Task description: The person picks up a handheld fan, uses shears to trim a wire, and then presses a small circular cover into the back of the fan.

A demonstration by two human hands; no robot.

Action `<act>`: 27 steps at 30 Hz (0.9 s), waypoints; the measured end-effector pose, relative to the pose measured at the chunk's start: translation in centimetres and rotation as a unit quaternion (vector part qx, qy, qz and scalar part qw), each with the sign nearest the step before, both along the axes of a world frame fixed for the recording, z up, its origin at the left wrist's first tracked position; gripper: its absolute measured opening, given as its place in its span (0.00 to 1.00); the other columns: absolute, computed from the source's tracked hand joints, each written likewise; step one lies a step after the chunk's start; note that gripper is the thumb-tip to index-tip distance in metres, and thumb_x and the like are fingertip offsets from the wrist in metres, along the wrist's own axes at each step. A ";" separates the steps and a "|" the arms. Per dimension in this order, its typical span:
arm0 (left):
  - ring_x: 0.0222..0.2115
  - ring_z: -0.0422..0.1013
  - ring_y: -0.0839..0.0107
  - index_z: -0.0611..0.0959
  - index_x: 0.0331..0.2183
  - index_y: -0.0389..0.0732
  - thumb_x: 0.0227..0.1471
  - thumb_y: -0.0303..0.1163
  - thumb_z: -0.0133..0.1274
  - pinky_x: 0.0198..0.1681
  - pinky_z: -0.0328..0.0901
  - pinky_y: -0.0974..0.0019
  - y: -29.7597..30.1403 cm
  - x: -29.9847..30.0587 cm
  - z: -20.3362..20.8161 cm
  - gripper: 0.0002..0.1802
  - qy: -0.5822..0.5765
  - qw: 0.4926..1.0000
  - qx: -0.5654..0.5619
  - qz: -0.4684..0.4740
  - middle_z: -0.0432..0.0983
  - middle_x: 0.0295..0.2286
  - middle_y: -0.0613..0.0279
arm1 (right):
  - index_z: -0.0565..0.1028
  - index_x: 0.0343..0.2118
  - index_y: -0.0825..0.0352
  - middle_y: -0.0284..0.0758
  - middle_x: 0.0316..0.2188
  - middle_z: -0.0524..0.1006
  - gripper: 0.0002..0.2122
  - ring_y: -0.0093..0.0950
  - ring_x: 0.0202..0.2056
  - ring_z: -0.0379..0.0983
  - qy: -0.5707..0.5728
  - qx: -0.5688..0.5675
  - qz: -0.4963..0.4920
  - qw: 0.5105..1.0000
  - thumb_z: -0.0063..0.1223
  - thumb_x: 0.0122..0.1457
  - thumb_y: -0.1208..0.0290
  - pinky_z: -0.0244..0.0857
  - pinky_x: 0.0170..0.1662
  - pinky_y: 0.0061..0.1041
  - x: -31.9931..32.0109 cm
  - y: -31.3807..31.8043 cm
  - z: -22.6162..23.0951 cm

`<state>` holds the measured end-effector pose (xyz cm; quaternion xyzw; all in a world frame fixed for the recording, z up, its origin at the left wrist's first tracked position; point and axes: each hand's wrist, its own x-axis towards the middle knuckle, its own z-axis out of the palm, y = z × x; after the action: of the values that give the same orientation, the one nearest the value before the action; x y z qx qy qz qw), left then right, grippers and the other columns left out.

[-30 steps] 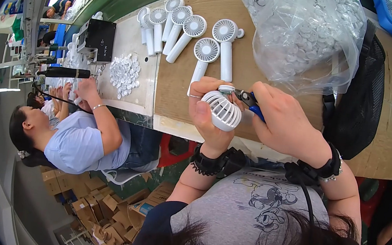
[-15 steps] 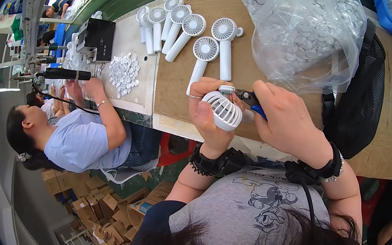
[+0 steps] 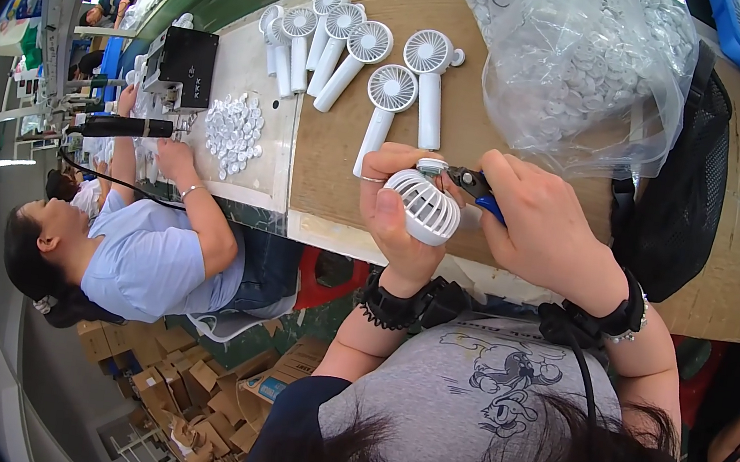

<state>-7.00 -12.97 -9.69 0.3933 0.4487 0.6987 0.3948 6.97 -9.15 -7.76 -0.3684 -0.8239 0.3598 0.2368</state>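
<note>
A white handheld fan [image 3: 431,218] is gripped in my left hand [image 3: 399,243], its slatted round head facing toward me. The fan's handle is hidden from view. Above the slatted head, a small round white disc [image 3: 431,165] sits by my left fingertips. My right hand [image 3: 549,220] is closed around a pair of blue-handled pliers [image 3: 487,204]. Their dark jaws [image 3: 461,178] reach to the edge of the disc; whether they bite on it I cannot tell. Just beyond my hands, two more white handheld fans [image 3: 391,92] lie on the cardboard.
Several white fans [image 3: 342,62] lie farther left, near a heap of small white discs [image 3: 232,134]. A clear bag of discs [image 3: 588,96] and a black mesh bag [image 3: 691,201] lie beyond my right hand. At left sits a co-worker [image 3: 153,262] by a black box [image 3: 187,68].
My hands, the fan and the pliers keep nearly the same pose. The co-worker's far arm has reached out farther, toward the black box.
</note>
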 end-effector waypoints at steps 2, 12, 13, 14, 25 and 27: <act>0.23 0.66 0.74 0.65 0.32 0.39 0.52 0.52 0.32 0.22 0.66 0.70 0.0 0.0 0.0 0.24 0.001 1.000 0.004 0.001 0.63 0.29 0.59 | 0.61 0.30 0.70 0.44 0.23 0.67 0.11 0.45 0.27 0.66 0.010 0.003 -0.001 1.000 0.47 0.42 0.79 0.59 0.28 0.38 -0.1 -0.1 0.0; 0.23 0.64 0.75 0.66 0.32 0.33 0.51 0.49 0.37 0.22 0.66 0.72 -0.1 0.1 -0.3 0.24 0.019 0.999 0.030 0.022 0.62 0.28 0.56 | 0.61 0.31 0.70 0.44 0.24 0.67 0.12 0.44 0.28 0.66 -0.003 0.008 -0.003 1.000 0.47 0.42 0.78 0.59 0.29 0.37 -0.1 -0.2 0.2; 0.23 0.64 0.75 0.66 0.32 0.33 0.51 0.48 0.37 0.23 0.66 0.73 -0.2 0.1 -0.3 0.24 0.009 0.999 0.023 0.022 0.62 0.28 0.57 | 0.61 0.31 0.70 0.44 0.24 0.67 0.12 0.43 0.28 0.66 -0.010 0.015 -0.005 1.000 0.47 0.42 0.78 0.59 0.29 0.37 -0.1 -0.2 0.2; 0.23 0.64 0.75 0.66 0.32 0.33 0.51 0.48 0.37 0.23 0.66 0.73 -0.2 0.1 -0.2 0.24 0.009 0.999 0.023 0.022 0.62 0.28 0.57 | 0.61 0.31 0.70 0.44 0.24 0.67 0.12 0.43 0.28 0.66 -0.010 0.015 -0.005 1.000 0.47 0.42 0.78 0.59 0.29 0.37 -0.1 -0.2 0.2; 0.23 0.65 0.73 0.65 0.33 0.39 0.52 0.51 0.32 0.24 0.65 0.67 -0.3 0.3 -0.3 0.23 -0.006 1.000 -0.013 0.013 0.62 0.28 0.59 | 0.61 0.29 0.70 0.42 0.23 0.68 0.11 0.42 0.27 0.66 -0.026 0.015 -0.015 0.999 0.47 0.42 0.78 0.59 0.28 0.37 -0.1 -0.3 -0.2; 0.24 0.65 0.74 0.65 0.33 0.37 0.52 0.50 0.34 0.24 0.65 0.68 -0.4 0.5 -0.2 0.23 -0.021 1.000 -0.010 0.008 0.62 0.28 0.59 | 0.61 0.29 0.69 0.42 0.22 0.68 0.11 0.42 0.27 0.66 -0.031 0.012 -0.017 0.999 0.47 0.42 0.78 0.59 0.27 0.37 -0.2 -0.4 -0.4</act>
<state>-6.53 -13.37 -9.85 0.3706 0.4505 0.7053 0.4027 6.82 -9.60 -8.14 -0.3903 -0.8288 0.3342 0.2217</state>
